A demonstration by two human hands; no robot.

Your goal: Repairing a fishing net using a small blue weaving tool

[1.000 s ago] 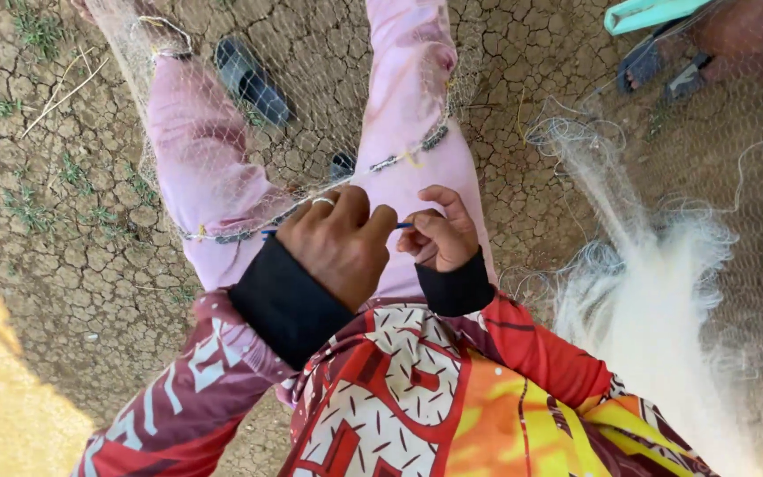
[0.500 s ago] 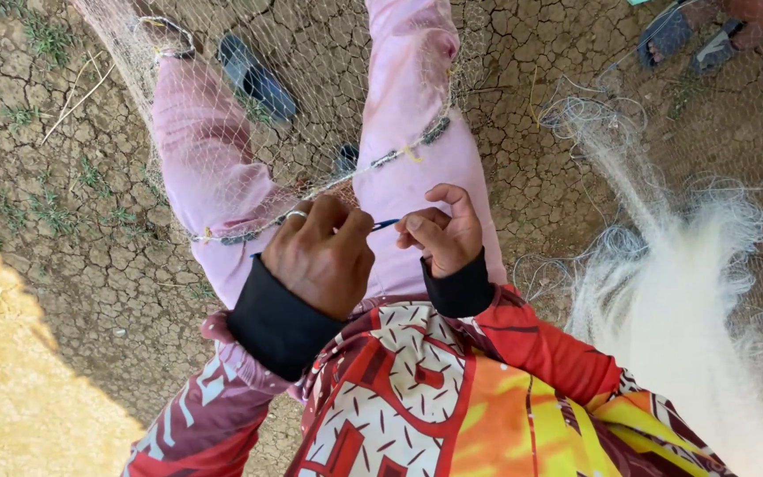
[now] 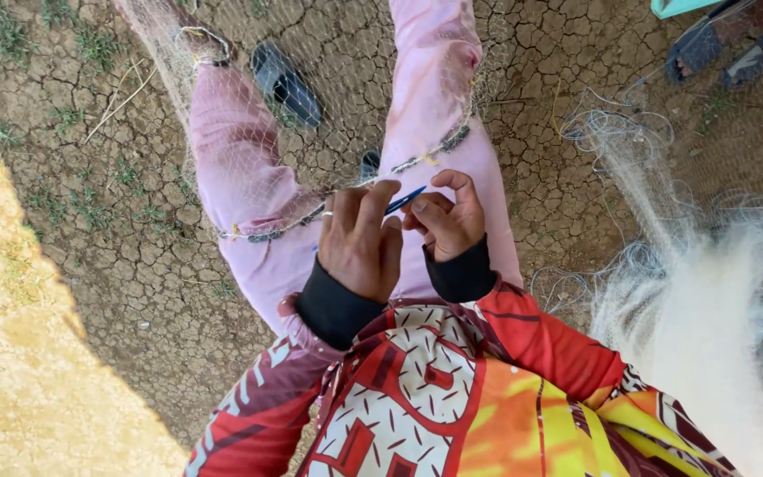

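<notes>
I look down at my lap in pink trousers (image 3: pixel 240 177), with a thin fishing net (image 3: pixel 337 97) spread over both legs. A weighted net line (image 3: pixel 267 234) runs across my thighs. My left hand (image 3: pixel 359 238), a ring on one finger, pinches the net just above that line. My right hand (image 3: pixel 448 216) sits close beside it, fingers closed on a slim blue netting needle (image 3: pixel 406 200) whose tip points up and right. The two hands almost touch.
Cracked dry earth (image 3: pixel 134 265) lies all round, sunlit at the left. A dark sandal (image 3: pixel 286 84) lies between my feet. A heap of white net (image 3: pixel 699 318) rises at the right. Another person's sandalled feet (image 3: pixel 717 53) show at the top right.
My left hand has opened its fist a little and its fingers now stretch up onto the net. The blue needle shows more clearly between the hands. The view has shifted slightly.
</notes>
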